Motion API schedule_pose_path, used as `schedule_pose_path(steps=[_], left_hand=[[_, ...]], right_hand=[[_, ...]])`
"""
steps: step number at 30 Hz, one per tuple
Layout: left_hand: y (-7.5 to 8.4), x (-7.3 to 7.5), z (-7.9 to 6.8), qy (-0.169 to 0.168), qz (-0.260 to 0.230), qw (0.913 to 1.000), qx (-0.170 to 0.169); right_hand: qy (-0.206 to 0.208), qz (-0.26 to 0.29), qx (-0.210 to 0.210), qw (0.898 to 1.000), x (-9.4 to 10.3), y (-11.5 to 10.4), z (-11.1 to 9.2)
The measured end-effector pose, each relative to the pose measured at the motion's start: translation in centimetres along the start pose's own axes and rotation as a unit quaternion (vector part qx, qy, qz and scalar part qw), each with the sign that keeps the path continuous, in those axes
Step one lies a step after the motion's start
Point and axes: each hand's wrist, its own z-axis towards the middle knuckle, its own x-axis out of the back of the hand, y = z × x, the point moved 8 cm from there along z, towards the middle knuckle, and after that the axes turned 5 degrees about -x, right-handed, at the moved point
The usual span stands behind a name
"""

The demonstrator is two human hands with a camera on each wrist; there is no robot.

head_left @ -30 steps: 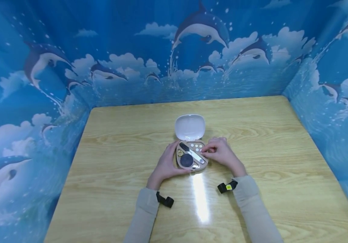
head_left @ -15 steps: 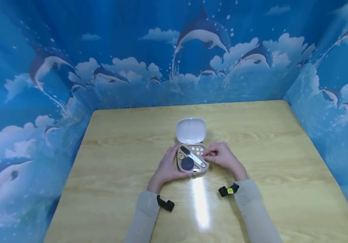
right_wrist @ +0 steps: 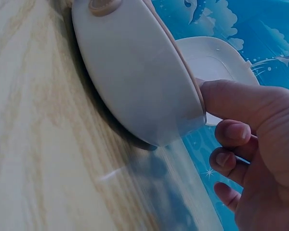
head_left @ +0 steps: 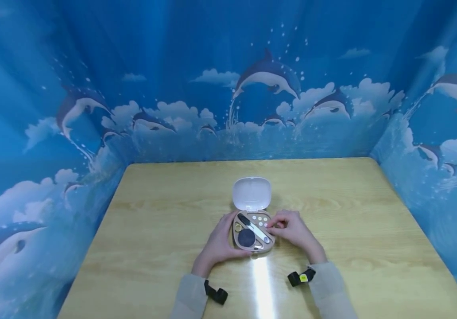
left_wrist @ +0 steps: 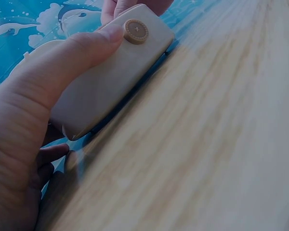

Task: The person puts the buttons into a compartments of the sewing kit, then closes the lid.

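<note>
A sewing kit case [left_wrist: 103, 86] sits on the table with its white lid [head_left: 251, 195] raised. My left hand [head_left: 220, 241] grips the case from the left; its thumb lies along the front wall near a tan button-shaped catch [left_wrist: 136, 31]. Inside are several small white buttons [head_left: 260, 218], a dark round piece [head_left: 246, 238], a small gold ring-like piece [head_left: 238, 227] and a long white tool [head_left: 259, 233] with a black end. My right hand [head_left: 292, 228] reaches over the right rim, thumb and forefinger pinching at one white button. In the right wrist view those fingertips are hidden behind the case wall.
The case stands on a wood-grain table [head_left: 164, 212], which carries a bright light reflection in front. Blue dolphin-print curtains [head_left: 188, 137] surround the back and sides. Black cameras are strapped to both wrists.
The head view has tilted up, so everything sits lower in it. My left hand keeps its grip on the case, and my right fingertips stay at the buttons with only slight movement.
</note>
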Motion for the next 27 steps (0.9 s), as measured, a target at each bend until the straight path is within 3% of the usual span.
schedule_pose_path(steps=[4,7,11,16,21,27], left_hand=[[0.0,-0.5,-1.0,-0.003,-0.008,1.0,0.004],[0.1,-0.8,-1.4,-0.004,-0.003,1.0,0.002],[0.2,-0.8,-1.7,-0.001,0.009,1.0,-0.001],[0.0,-0.8,-1.6,0.001,0.015,0.9999,0.007],[-0.1,-0.7,-1.3,-0.003,0.015,0.9998,0.011],[0.1,-0.1,-0.3,0.009,0.009,0.9999,-0.003]], right_hand=[[0.026,0.027,-0.01,0.999,-0.2,0.6,-0.9],[0.079,0.072,-0.022,0.994,0.3,1.1,-1.3],[0.154,0.154,-0.05,0.975,1.1,1.9,-1.0],[0.196,0.231,-0.116,0.946,1.3,3.0,-0.1],[0.191,0.283,-0.142,0.929,0.9,3.6,1.1],[0.112,0.356,-0.12,0.92,0.0,2.2,3.1]])
